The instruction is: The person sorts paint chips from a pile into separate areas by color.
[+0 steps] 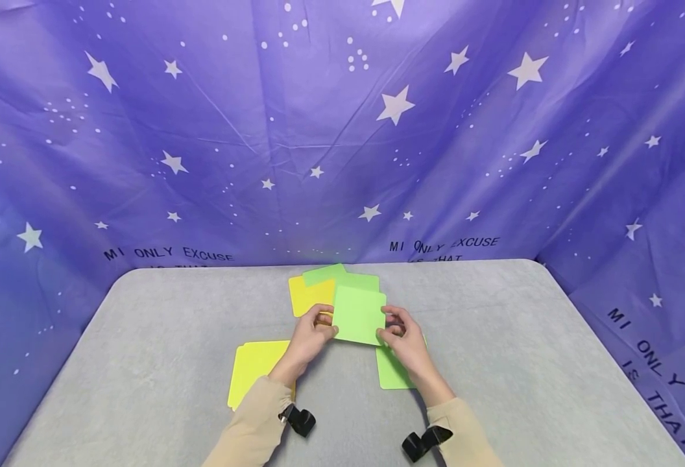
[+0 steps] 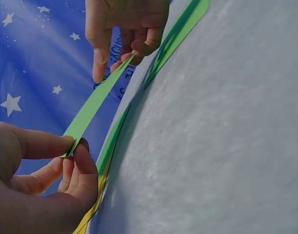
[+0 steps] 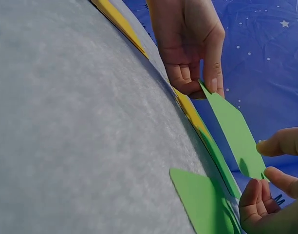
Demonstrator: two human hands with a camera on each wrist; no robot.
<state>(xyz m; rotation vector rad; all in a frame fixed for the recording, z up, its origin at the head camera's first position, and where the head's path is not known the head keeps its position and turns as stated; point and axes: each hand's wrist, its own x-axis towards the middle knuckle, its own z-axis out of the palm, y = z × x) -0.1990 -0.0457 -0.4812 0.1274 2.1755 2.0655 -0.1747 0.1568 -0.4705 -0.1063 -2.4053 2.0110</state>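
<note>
Pinching 1 green card [image 1: 359,314] by its left edge, the left hand [image 1: 309,336] faces the right hand [image 1: 405,338], which pinches the opposite edge; the card is tilted above the grey table [image 1: 161,324], yellow cards [image 1: 255,366] near the left sleeve [image 1: 253,421].

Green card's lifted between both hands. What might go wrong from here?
The green card is held only near its side edges, so it might slip if the left hand or right hand loosens. If lowered there, it could shift the overlapping far cards. The left sleeve overlaps the yellow pile in the head view and might drag it.
</note>
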